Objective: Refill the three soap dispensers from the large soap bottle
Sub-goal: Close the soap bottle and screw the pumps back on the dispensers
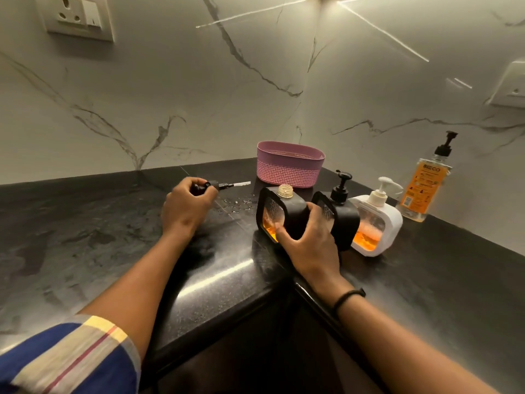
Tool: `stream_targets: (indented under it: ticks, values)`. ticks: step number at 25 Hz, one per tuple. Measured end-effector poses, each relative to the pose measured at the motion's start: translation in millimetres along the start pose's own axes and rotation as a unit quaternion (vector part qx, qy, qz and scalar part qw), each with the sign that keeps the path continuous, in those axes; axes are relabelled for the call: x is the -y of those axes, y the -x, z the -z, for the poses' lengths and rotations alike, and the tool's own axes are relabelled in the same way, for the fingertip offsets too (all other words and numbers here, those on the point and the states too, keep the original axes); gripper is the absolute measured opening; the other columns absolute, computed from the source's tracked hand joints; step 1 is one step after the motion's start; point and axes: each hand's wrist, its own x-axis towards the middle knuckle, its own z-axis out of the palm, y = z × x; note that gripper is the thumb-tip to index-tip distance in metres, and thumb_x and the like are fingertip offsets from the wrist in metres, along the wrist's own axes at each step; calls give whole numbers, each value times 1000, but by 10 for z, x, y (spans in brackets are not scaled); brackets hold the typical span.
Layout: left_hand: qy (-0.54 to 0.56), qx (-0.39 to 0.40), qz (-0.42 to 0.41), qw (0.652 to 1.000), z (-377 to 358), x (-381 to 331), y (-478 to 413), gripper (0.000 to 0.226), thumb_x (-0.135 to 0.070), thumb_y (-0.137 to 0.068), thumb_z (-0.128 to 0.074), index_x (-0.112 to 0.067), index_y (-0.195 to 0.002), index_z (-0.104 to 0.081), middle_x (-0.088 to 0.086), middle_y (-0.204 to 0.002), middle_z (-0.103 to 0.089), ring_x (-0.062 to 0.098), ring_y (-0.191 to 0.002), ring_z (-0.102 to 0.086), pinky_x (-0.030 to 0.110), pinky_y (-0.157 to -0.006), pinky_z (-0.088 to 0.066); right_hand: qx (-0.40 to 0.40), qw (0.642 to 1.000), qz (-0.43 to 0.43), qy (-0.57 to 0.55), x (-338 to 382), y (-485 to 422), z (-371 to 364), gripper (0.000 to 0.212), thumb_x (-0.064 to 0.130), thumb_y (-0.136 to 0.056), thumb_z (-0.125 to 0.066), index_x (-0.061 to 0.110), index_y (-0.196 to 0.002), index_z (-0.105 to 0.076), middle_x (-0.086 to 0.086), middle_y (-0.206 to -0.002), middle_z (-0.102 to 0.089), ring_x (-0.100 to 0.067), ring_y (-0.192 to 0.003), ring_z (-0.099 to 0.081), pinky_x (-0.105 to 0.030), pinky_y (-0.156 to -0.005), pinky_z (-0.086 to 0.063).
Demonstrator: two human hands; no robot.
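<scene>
The first black dispenser [284, 217] is uncapped and steadied on the table [85, 237] by the right hand [309, 237]; its pump [216, 185] is clasped by the left hand [184, 207]. Little soap is seen in any dispenser; the large soap bottle [423, 186] stands apart at the right, so pouring appears not yet begun

Three soap dispensers [284, 217] [339, 214] [377, 223], one large soap bottle [426, 183], one pink basket [289, 166].

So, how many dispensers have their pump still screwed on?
2. The middle black dispenser and the white dispenser at the right keep their pumps. The left black dispenser, held by the right hand, is open.
</scene>
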Motion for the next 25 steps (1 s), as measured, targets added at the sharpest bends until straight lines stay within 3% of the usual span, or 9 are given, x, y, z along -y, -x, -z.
stream_targets:
  ticks: [2,5,9,12,14,20,23,25]
  values:
    - [98,-13,-30,995,63,-176,17,27,-52,-72,-64,-33,-91,-69,-13,-79,-68,10,-73,-66,27,-63,-52,-18,1000,5,-7,-53,-14,-3,64,58,-84,-73,27,-134,-46,18,-110,-49,-5,-100,-55,-18,-71,-43]
    - [168,-14,-83,982,186,-445,37,17,-43,-75,-65,-33,-88,-69,-10,-77,-67,1,-61,-58,26,-55,-50,-34,999,-3,-9,-73,-51,-23,61,56,-84,-73,28,-133,-50,18,-107,-51,-8,-98,-58,-29,-75,-53]
    - [44,67,-201,976,446,-837,-66,29,-41,-78,-63,-22,-99,-70,-3,-79,-68,-5,-57,-54,10,-51,-42,-38,998,5,-52,-54,-51,16,62,70,-75,-61,39,-128,-50,23,-107,-55,-8,-99,-62,-32,-75,-56]
    - [-60,118,-246,960,577,-1228,-229,33,-50,-71,-61,-27,-92,-73,-1,-77,-69,6,-62,-51,27,-59,-42,-25,997,-2,-78,-56,-65,23,64,71,-73,-58,43,-129,-47,23,-108,-56,-10,-101,-64,-34,-77,-59]
    - [-107,137,-272,947,608,-1406,-290,35,-54,-69,-61,-28,-89,-73,-8,-72,-66,5,-59,-49,30,-59,-41,-22,996,0,-83,-54,-53,18,63,68,-73,-59,44,-130,-46,24,-108,-55,-10,-100,-64,-35,-77,-59]
    - [-167,202,-337,904,470,-1663,-329,33,-54,-71,-63,-29,-89,-71,-18,-69,-61,-10,-58,-54,22,-56,-35,-24,996,21,-88,-45,-32,27,62,65,-73,-60,45,-131,-44,26,-106,-50,-7,-98,-58,-32,-74,-56]
    - [-216,264,-347,874,303,-1728,-309,38,-55,-73,-66,-26,-96,-71,-11,-85,-71,-3,-67,-60,23,-61,-43,-22,995,16,-96,-57,-46,20,66,65,-72,-59,41,-132,-46,23,-107,-52,-7,-98,-58,-29,-74,-54]
    - [-246,301,-354,851,168,-1748,-284,33,-49,-79,-70,-24,-101,-70,-9,-91,-71,4,-77,-64,20,-65,-43,-12,995,15,-102,-67,-60,14,65,59,-75,-65,36,-134,-47,18,-111,-58,-10,-101,-60,-35,-79,-58]
